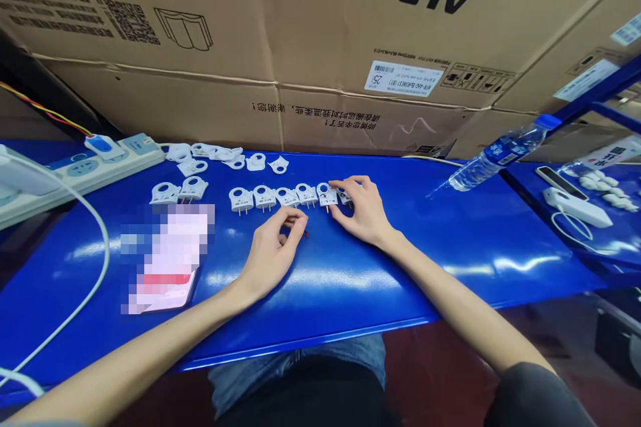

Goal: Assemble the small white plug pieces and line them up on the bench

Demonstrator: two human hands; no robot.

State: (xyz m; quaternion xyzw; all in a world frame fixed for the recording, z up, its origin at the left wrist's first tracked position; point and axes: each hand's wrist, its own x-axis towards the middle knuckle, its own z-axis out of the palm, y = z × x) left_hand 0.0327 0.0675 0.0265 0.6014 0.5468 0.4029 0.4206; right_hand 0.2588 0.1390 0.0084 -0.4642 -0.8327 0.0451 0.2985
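Note:
Several white two-pin plugs with ring handles, among them one white plug (241, 200), stand in a row on the blue table (410, 287). At the right part of the row, my right hand (364, 210) has its thumb and index finger at the sides of a ring-handled plug (327, 196). Another plug is partly hidden behind those fingers. My left hand (275, 247) is closed in a pinch just in front of the row. A tiny red bit (306, 235) shows by its fingertips; what the pinch holds is mostly hidden.
More white ring pieces (215, 152) lie at the back, and two plugs (179, 191) stand at left. A blurred phone (170, 260), a power strip (120, 160), a white cable (103, 227) and a tilted water bottle (495, 153) surround the hands. A large cardboard box (240, 73) walls the back.

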